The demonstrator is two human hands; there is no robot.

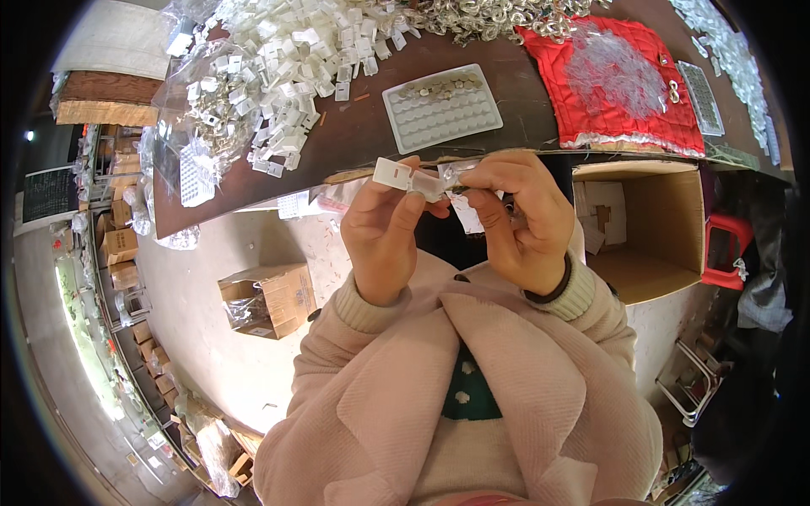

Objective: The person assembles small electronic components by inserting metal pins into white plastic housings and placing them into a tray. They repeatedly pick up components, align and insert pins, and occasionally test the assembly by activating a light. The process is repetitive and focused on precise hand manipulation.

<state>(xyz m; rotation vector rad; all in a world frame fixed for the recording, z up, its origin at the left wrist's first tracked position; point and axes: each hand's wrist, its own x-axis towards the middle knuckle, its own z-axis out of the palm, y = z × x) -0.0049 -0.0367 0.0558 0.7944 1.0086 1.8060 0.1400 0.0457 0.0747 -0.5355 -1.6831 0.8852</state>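
My left hand (384, 232) pinches a small white plastic clip-like part (403, 176) between thumb and fingers, just below the table's front edge. My right hand (519, 215) meets it from the right and holds a small metal piece (456, 174) against the white part's end. Both hands are close to my chest, above my pink sleeves. On the dark brown table (363, 126) beyond them lies a white tray (441, 105) with rows of round pockets, some filled with small metal pieces.
A big heap of white plastic parts (278, 59) covers the table's left, with clear bags (198, 135) beside it. A red padded cloth (620, 80) with clear bits lies right. An open cardboard box (650, 228) stands below the table; a smaller box (270, 299) sits on the floor.
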